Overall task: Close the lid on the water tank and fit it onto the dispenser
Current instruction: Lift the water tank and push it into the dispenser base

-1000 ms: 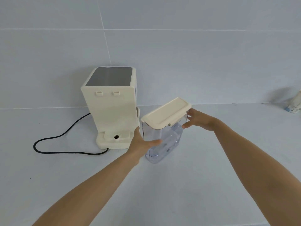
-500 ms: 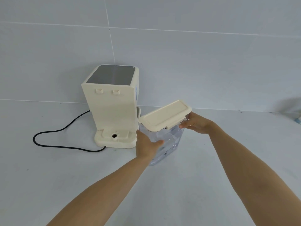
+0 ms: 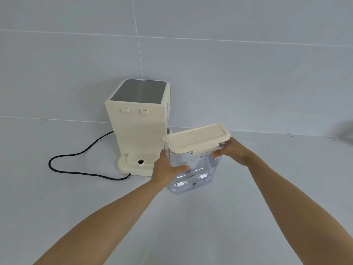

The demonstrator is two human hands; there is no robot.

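A clear plastic water tank (image 3: pixel 193 169) with a cream lid (image 3: pixel 195 139) lying flat on top stands just right of the cream dispenser (image 3: pixel 136 123). My left hand (image 3: pixel 166 167) grips the tank's left side, thumb across its front. My right hand (image 3: pixel 232 151) holds the tank's right side just under the lid's rim. The dispenser's low base (image 3: pixel 136 163) with a round socket hole faces me, bare, to the left of the tank. The tank's bottom looks close to the white surface; I cannot tell whether it touches.
A black power cord (image 3: pixel 76 167) loops on the white countertop (image 3: pixel 95 207) left of the dispenser base. A tiled wall (image 3: pixel 229 73) rises right behind the dispenser. A dim shape shows at the far right edge.
The lid now sits flatter on the tank than before. Both hands have kept their grip on the tank's sides, and the tank has turned slightly beside the dispenser.
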